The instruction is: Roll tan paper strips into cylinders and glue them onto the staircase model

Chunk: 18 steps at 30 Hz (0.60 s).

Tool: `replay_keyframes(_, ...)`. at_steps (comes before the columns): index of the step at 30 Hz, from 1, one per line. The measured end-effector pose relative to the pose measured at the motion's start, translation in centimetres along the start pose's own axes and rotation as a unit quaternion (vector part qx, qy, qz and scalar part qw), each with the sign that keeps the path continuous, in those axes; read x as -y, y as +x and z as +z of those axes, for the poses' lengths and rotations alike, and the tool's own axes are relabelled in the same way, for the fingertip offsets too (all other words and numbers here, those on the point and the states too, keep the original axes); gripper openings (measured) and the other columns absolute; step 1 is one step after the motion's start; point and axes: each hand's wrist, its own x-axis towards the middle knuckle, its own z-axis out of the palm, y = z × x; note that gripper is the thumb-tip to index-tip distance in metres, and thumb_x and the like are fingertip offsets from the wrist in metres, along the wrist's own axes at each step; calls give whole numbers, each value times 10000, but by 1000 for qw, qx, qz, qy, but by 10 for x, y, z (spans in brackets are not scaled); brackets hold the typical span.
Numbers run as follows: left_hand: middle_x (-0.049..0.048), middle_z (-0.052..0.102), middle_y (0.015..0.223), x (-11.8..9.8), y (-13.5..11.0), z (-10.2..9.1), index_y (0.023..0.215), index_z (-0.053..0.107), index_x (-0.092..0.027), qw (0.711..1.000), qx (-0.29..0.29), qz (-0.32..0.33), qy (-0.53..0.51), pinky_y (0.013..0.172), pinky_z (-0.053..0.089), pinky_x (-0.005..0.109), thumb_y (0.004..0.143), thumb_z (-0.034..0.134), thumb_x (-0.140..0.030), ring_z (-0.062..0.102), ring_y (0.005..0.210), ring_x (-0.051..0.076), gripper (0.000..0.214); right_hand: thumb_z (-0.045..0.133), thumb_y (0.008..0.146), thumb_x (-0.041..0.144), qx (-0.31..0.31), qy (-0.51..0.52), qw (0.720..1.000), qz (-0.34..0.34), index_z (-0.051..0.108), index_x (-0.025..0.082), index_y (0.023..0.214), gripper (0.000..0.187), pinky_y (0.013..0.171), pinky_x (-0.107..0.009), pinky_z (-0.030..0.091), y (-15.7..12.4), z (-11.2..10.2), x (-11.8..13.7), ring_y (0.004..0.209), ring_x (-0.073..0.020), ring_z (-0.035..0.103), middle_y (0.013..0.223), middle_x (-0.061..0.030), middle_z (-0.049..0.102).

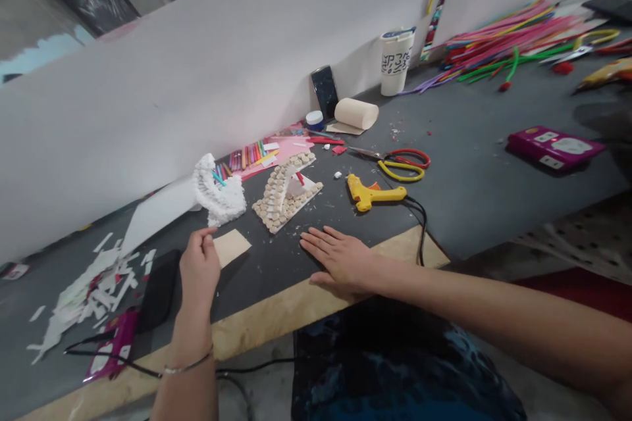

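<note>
My left hand (200,266) is closed, pinching the edge of a small beige piece of paper (232,248) just over the dark tabletop. My right hand (340,262) lies flat near the table's front edge, fingers stretched out and holding nothing. Between and beyond the hands sits a small model covered in beige pebble-like pieces (276,194), with a red bit standing inside it. To its left is a similar white, fluffy-looking model (220,194) with a blue stick. A yellow glue gun (372,194) lies beyond my right hand, its black cord running toward the front edge.
Scissors (395,161) with red and yellow handles lie behind the glue gun. A beige paper roll (356,113), phone (324,92) and white cup (396,62) stand along the wall. White scraps (99,293) and purple power strips (553,147) are at the sides, pipe cleaners (503,39) back right.
</note>
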Motion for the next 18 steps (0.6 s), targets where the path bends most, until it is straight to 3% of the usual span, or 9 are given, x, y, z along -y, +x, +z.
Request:
replay_keyframes(4,41,666,864,-4,-3,1,1074,630,-199,999,-3,-4,-40,673,430,266,927,384,-320,596,736,187,311,349,966,590,0,-32,998,58,363,88,1494,729,1190,-463,229,21,-12,-5,1471,-278,257,1572,-131,311)
replay_keyframes(8,-5,633,721,-20,-8,6,1025,628,-215,994,54,18,-95,595,398,246,918,421,-422,558,616,161,312,364,999,496,9,-63,996,59,647,157,1236,501,1082,-374,370,52,-42,-9,1293,-250,518,1385,-121,583)
replay_keyframes(10,-9,624,676,-30,-10,11,883,624,-223,990,123,25,-61,581,374,249,910,437,-464,563,619,165,306,380,1008,369,1,-82,994,74,704,141,1070,401,996,-366,422,59,-58,-21,1146,-249,607,1197,-138,687)
replay_keyframes(13,5,639,665,-45,-12,21,741,587,-232,968,243,43,51,554,312,268,905,442,-539,590,667,195,378,478,953,258,0,-115,987,110,703,110,972,269,912,-399,452,62,-73,-48,1040,-294,629,1045,-165,705)
replay_keyframes(18,32,697,751,-58,-6,37,780,603,-232,947,282,92,123,576,312,283,918,473,-502,648,747,223,330,574,909,262,12,-148,978,145,687,130,961,181,855,-398,487,67,-72,-84,965,-291,642,987,-144,699)
